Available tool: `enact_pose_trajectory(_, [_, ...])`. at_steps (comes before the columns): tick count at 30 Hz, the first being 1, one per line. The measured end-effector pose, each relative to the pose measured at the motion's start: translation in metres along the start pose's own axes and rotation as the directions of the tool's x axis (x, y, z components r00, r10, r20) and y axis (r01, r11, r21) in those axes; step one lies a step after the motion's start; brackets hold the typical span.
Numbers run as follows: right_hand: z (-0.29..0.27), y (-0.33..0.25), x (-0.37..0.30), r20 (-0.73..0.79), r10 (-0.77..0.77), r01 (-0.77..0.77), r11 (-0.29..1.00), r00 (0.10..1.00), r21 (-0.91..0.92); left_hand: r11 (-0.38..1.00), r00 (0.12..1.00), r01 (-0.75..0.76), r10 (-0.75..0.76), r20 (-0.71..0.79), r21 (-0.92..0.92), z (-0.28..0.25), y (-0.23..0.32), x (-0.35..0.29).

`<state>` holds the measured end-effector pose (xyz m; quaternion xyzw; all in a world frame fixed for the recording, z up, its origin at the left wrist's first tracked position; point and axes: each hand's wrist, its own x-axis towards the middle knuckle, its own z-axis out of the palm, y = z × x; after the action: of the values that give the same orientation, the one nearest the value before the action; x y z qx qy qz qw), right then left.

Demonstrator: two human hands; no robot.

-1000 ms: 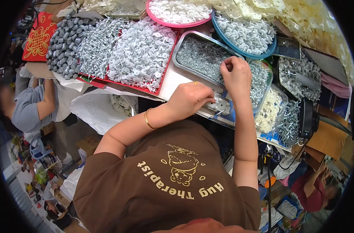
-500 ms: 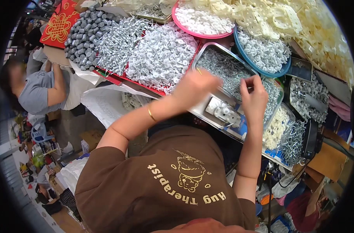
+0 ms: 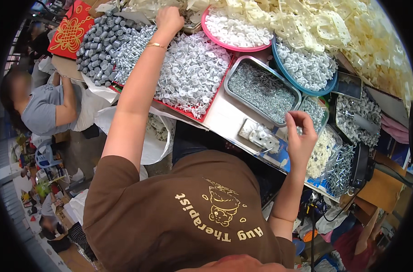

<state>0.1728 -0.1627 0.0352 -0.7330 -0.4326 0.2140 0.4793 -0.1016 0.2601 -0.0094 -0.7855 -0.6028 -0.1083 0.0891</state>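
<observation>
My left hand [image 3: 170, 19] reaches to the far edge of the parts, over a metal tray [image 3: 193, 26] next to the pink basin. Its fingertips are hidden, so I cannot tell what it holds. My right hand [image 3: 302, 136] hovers at the near right, beside a clear tub of small metal parts [image 3: 311, 109]. Its fingers are curled, thumb and forefinger tips close together; anything between them is too small to make out. Left of it, a white plastic mechanism [image 3: 259, 135] lies on the table. Behind that stands a steel tray [image 3: 262, 119] of small screws or pins.
A red tray [image 3: 211, 109] carries white-capped pins, metal pins and grey cylinders. A pink basin [image 3: 245, 46] and a blue basin [image 3: 322, 90] hold white parts. Cream plastic plates [image 3: 331, 27] are heaped at the back right. Another person [image 3: 50, 104] sits at the left.
My left hand has swung away from the steel tray to the far left, its arm now stretched over the red tray. My right hand has lowered slightly toward me.
</observation>
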Motion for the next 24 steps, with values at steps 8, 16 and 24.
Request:
enact_pose_trajectory(8, [-0.006,0.0,0.001,0.036,0.035,-0.04,0.987,0.999,0.158,0.991,0.988,0.039,-0.019,0.156,-0.126,-0.032,0.003,-0.009])
enact_pose_trajectory(16, [0.0,-0.002,-0.009,0.082,0.047,-0.057,0.99,0.996,0.127,1.0,0.978,0.011,-0.011,0.208,0.0,-0.011,-0.001,0.007])
enact_pose_trajectory(24, [-0.013,-0.002,-0.012,0.042,0.066,-0.074,0.972,0.997,0.223,0.955,0.957,-0.201,0.144,-0.25,-0.217,-0.027,-0.013,-0.021])
